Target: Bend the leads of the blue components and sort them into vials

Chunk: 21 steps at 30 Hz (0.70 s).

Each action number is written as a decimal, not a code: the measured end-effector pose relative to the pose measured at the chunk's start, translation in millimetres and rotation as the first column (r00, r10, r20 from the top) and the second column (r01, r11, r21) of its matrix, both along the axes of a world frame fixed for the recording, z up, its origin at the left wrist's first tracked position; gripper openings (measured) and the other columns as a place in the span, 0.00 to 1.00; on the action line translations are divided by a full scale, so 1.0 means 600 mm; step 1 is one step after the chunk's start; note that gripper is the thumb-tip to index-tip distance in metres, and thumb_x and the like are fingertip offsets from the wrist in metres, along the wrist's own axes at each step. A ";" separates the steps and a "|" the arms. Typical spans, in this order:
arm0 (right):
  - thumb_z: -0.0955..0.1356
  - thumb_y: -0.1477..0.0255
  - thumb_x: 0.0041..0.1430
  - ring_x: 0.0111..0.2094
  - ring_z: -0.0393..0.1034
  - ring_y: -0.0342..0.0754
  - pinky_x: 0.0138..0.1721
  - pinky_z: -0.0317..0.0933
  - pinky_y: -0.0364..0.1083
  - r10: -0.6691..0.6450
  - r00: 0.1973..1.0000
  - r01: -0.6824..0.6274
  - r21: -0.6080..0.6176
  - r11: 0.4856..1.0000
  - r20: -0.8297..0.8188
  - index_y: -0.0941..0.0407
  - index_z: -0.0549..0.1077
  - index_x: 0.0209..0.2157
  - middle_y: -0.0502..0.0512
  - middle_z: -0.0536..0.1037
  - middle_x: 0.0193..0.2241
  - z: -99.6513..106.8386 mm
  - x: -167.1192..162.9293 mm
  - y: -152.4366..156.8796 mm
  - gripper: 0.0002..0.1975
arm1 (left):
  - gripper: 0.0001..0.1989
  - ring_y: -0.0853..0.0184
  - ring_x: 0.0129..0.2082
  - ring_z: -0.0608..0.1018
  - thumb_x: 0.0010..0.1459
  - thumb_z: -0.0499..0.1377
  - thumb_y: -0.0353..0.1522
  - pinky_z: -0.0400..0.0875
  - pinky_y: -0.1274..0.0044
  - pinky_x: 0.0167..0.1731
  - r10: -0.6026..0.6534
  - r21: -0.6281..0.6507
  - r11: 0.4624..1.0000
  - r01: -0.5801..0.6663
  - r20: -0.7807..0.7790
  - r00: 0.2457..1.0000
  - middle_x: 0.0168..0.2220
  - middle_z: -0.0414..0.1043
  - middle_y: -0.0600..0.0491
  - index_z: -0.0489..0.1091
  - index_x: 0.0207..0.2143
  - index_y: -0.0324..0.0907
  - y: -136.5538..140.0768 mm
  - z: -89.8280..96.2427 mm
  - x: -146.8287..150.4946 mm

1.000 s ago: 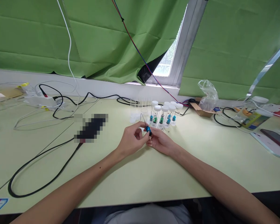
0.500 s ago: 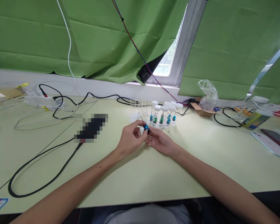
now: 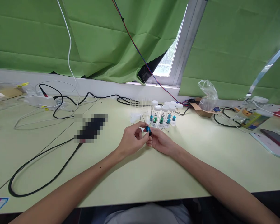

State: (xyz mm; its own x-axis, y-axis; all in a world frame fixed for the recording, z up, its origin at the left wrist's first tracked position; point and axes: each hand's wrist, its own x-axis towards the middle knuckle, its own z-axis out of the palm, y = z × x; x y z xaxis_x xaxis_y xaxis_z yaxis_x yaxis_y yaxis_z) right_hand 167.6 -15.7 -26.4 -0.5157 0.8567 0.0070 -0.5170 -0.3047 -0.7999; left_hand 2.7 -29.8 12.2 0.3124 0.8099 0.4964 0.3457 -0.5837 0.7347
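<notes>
My left hand [image 3: 134, 136] pinches a small blue and black part with a thin bent wire [image 3: 148, 129], thumb and forefinger at its left side. From the right, the fingers of my right hand [image 3: 161, 140] close on the same part. The wire rises from it, up and to the left. Just beyond my hands stand several clear tubes with white caps [image 3: 157, 108], holding similar blue or green parts with wires. To their left are open clear tubes [image 3: 133, 107] and loose white caps [image 3: 134, 116]. The lower side of the held part is hidden by my fingers.
On the pale table [image 3: 135, 177], a pixelated dark device [image 3: 90, 128] lies left with a black cable [image 3: 16, 174]. A cardboard box with a plastic bag [image 3: 204, 110] sits behind at right. Phones [image 3: 274, 140] and a jar [image 3: 256, 116] are far right. A power strip [image 3: 40, 100] stands back left.
The blue and black part has shifted slightly right and down between my fingers, turning a little, and its wire has moved with it. Both hands keep nearly the same place.
</notes>
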 end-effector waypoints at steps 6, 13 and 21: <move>0.71 0.63 0.60 0.23 0.64 0.42 0.28 0.60 0.43 -0.029 0.999 0.029 -0.006 1.000 0.024 0.58 0.73 0.30 0.50 0.72 0.22 -0.002 0.000 0.001 0.12 | 0.10 0.75 0.17 0.64 0.55 0.59 0.32 0.65 0.81 0.23 -0.010 0.002 1.000 0.010 0.004 1.000 0.18 0.62 0.61 0.71 0.41 0.41 0.000 -0.001 0.000; 0.74 0.65 0.56 0.29 0.69 0.43 0.31 0.63 0.44 -0.052 0.998 0.050 -0.058 0.997 -0.029 0.57 0.74 0.37 0.51 0.76 0.30 0.003 0.002 -0.002 0.11 | 0.09 0.76 0.16 0.64 0.55 0.60 0.33 0.62 0.82 0.20 0.066 0.018 0.998 -0.067 0.035 0.997 0.16 0.61 0.62 0.71 0.40 0.41 0.001 0.001 0.002; 0.72 0.64 0.59 0.26 0.65 0.43 0.29 0.60 0.44 -0.040 0.999 0.040 0.005 0.999 -0.025 0.56 0.74 0.35 0.50 0.72 0.26 -0.002 0.002 -0.002 0.10 | 0.10 0.75 0.17 0.65 0.55 0.60 0.33 0.64 0.81 0.22 0.032 -0.014 0.999 -0.031 0.009 0.999 0.16 0.60 0.62 0.71 0.40 0.40 0.000 0.000 0.001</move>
State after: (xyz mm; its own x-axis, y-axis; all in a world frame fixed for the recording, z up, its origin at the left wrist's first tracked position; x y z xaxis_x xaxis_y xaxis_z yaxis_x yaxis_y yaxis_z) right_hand 169.1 -16.8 -27.5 -0.4809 0.8765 0.0243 -0.5484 -0.2790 -0.7883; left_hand 3.3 -29.9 12.2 0.2822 0.8263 0.4875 0.3571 -0.5621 0.7460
